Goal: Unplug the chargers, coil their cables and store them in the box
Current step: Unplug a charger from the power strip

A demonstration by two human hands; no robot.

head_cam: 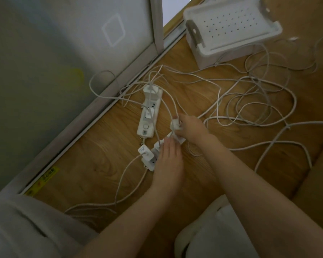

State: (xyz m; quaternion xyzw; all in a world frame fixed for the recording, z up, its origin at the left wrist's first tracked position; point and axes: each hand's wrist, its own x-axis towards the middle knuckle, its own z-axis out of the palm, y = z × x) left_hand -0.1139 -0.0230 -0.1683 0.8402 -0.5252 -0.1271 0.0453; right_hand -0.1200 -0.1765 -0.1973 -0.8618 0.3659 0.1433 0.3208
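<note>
Charger (175,124) pinched in right hand (192,129), just beyond straight left hand (168,159) fingers pressing power strip (149,163) down.

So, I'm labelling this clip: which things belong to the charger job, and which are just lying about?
Job: white charger in right hand; near white power strip under left hand; far white power strip; tangled white cables; white perforated plastic box.
Lying about: yellow sticker; grey door panel.
</note>
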